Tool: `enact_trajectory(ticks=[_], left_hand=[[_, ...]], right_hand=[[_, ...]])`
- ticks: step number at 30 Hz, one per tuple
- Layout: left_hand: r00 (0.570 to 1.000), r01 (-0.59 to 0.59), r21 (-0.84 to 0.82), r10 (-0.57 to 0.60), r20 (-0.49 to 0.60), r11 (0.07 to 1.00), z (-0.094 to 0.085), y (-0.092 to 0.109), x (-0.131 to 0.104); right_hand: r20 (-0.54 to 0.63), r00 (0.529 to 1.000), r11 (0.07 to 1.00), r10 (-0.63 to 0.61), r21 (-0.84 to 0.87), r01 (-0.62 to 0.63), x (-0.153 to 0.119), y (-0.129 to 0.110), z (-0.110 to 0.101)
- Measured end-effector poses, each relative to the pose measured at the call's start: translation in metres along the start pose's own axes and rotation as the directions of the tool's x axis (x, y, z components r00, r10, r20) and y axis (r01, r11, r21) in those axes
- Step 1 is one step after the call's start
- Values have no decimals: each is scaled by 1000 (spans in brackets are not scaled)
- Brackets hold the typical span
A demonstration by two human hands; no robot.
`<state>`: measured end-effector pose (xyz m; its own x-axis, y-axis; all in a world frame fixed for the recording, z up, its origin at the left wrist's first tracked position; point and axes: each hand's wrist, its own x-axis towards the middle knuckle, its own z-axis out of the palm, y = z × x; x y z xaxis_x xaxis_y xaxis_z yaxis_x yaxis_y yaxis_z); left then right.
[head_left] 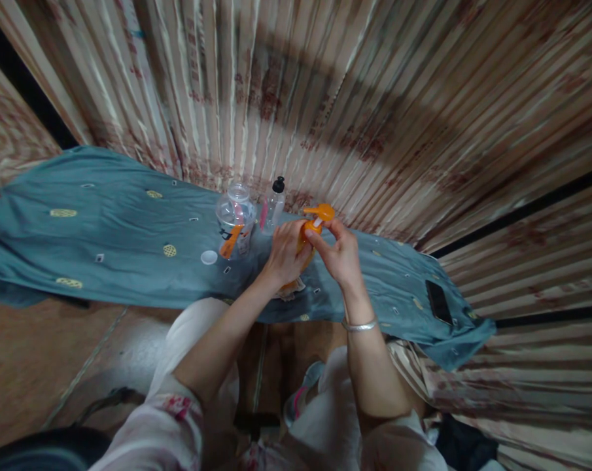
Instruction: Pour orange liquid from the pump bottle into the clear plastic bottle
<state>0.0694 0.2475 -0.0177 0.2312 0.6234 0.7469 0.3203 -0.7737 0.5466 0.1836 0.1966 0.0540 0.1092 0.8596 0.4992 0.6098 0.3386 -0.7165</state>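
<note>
In the middle of the cloth-covered surface, my left hand (284,252) is wrapped round a yellow-orange pump bottle (306,256). The bottle's orange pump head (324,211) sticks up above my fingers, its spout pointing left. My right hand (342,254) pinches the orange collar at the bottle's neck with thumb and fingers. Much of the bottle's body is hidden by my left hand. Below the hands lies a crumpled, pale brownish item (290,288), partly covered; I cannot make out what it is.
Left of my hands stand a clear plastic cup (234,226) with orange and black print and a clear squeeze bottle (275,206) with a black cap. A small white lid (208,257) lies near the cup. A phone (439,301) rests far right. Pleated curtain (296,98) hangs behind.
</note>
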Motion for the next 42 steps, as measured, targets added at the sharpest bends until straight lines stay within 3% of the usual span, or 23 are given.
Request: enact_trajectory(ticks=[5, 13, 16, 19, 22, 29, 37, 42], left_hand=[[998, -65, -3, 65, -11, 998, 0, -1, -2], [999, -26, -23, 25, -35, 999, 2, -5, -2], [999, -31, -31, 30, -40, 999, 2, -5, -1], [998, -27, -18, 26, -59, 999, 2, -3, 0], [999, -16, -13, 15, -44, 1000, 0, -2, 0], [995, -84, -62, 81, -51, 995, -3, -5, -4], [1000, -22, -82, 21, -22, 996, -2, -5, -2], [1000, -10, -82, 8, -20, 997, -3, -5, -1]], right_hand=[[-87, 996, 995, 35, -95, -43, 0, -5, 3], [-186, 982, 979, 39, -191, -76, -2, -10, 11], [-73, 997, 990, 33, -134, -43, 0, -8, 4], [116, 991, 998, -68, 3, 68, 3, -4, -4], [167, 981, 995, -103, 33, 99, 6, -1, -7], [84, 995, 996, -60, -62, 65, 6, -2, 1], [-108, 994, 983, 2, -182, -22, 4, -9, 11], [-111, 993, 979, 29, -196, -51, 1, -10, 10]])
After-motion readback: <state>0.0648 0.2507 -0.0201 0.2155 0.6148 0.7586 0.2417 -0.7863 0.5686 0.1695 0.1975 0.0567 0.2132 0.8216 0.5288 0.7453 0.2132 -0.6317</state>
